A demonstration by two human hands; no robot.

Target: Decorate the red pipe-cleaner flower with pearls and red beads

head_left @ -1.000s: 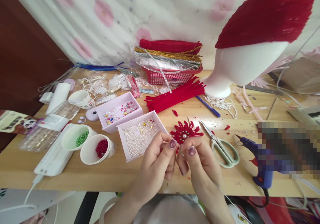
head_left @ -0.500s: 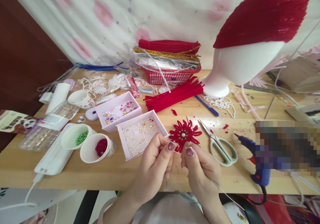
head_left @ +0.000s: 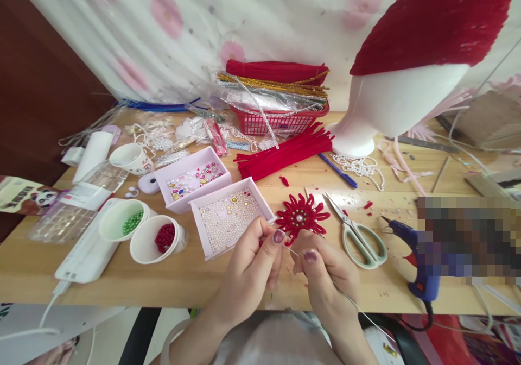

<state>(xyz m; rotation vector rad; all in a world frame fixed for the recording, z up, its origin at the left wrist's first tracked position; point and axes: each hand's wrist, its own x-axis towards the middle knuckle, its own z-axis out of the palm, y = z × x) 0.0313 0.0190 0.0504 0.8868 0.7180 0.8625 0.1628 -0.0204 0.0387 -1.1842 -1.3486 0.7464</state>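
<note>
My left hand (head_left: 254, 264) and my right hand (head_left: 325, 275) meet low in the middle, over the near edge of the wooden table (head_left: 122, 286). Both pinch a thin silver wire (head_left: 291, 251) that runs between the fingertips and trails off past my right wrist. A small red bit shows under my left fingers; I cannot tell what it is. Just beyond the fingertips a red pipe-cleaner flower (head_left: 302, 215) with pearl dots lies flat. A pink tray of small pearls (head_left: 230, 218) stands beside my left hand.
Green-handled scissors (head_left: 358, 234) and a blue glue gun (head_left: 419, 264) lie to the right. Two cups hold green beads (head_left: 122, 224) and red beads (head_left: 158, 240). Further back are a pink gem tray (head_left: 193, 180), red pipe cleaners (head_left: 285, 156), a red basket (head_left: 277, 120) and a white mannequin head in a red cap (head_left: 407, 66).
My hands stayed together near the flower. The fingertips drew slightly apart, and more of the wire now shows between them.
</note>
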